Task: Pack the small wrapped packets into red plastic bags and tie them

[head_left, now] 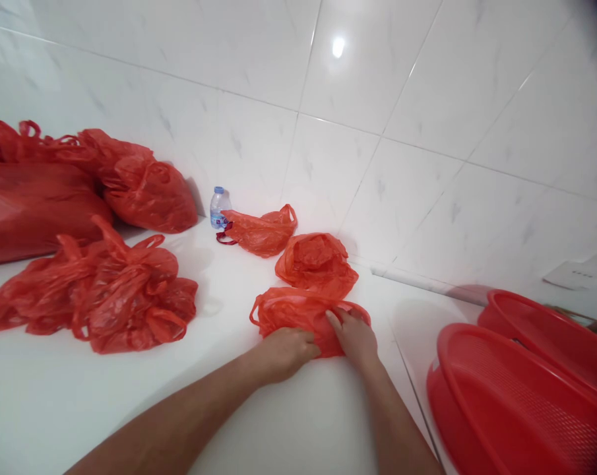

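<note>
A red plastic bag point(283, 305) lies on the white tabletop in front of me, its loop handle out to the left. My left hand point(285, 356) is closed on the near edge of this bag, fingers curled in. At its right side my right hand point(355, 336) grips the bag's upper part, with some fingertips hidden in the plastic. Just behind it, touching, sits a second crumpled red bag point(318, 260). Further back, a third red bag point(263, 232) with a loop handle leans near a small clear bottle point(219, 208) with a blue cap.
Several crumpled red bags point(125, 297) are heaped on the left of the white tabletop point(219, 409). Large filled red bags point(35, 204) stand behind them by the tiled wall point(258, 145). On the right are red perforated plastic baskets point(516, 382), beyond a table seam.
</note>
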Demonstrator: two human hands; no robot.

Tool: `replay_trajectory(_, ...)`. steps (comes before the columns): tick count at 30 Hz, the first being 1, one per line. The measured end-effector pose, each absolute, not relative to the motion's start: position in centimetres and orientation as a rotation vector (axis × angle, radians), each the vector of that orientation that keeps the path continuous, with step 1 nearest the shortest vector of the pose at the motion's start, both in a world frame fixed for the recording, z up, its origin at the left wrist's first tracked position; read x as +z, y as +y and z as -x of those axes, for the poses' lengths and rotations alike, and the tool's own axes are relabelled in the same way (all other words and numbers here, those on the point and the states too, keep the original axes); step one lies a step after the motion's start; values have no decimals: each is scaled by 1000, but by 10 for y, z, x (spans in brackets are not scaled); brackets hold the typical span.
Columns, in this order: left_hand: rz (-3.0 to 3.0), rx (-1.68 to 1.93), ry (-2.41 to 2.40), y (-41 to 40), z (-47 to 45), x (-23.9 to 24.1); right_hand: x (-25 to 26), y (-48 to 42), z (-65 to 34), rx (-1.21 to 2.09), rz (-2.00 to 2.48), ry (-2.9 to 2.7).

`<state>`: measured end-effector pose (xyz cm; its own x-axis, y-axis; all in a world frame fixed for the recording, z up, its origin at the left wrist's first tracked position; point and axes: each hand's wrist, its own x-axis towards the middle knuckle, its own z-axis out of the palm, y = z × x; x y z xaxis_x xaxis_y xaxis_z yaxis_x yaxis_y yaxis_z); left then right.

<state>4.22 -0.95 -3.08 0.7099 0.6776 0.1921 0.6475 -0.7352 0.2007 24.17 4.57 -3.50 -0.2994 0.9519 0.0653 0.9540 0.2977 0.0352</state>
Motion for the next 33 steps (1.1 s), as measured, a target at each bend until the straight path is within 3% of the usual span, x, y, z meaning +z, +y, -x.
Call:
replay_trajectory(6,-2813,368,910,-23,-52,-32,-36,47,-238,-91,1926,-2354)
replay_trajectory(14,-2784,654,1052,-18,-48,-17,-39,45,-225,-217,2029,-2164)
replay_trajectory(17,-2730,604,1100,-12,-42,-29,-38,40,-221,-255,2010,-2138)
replay_trajectory(22,-2623,436,1205,7,-38,-58,-39,36,-220,-314,1856,-2001)
replay_trajectory(28,-2518,489,1278,14,-34,-63,-38,18,-230,-369,1493,-1775)
replay_trajectory(33,-2449,597,1208,14,-32,-65,-39,-4,-252,20,1341,-1585)
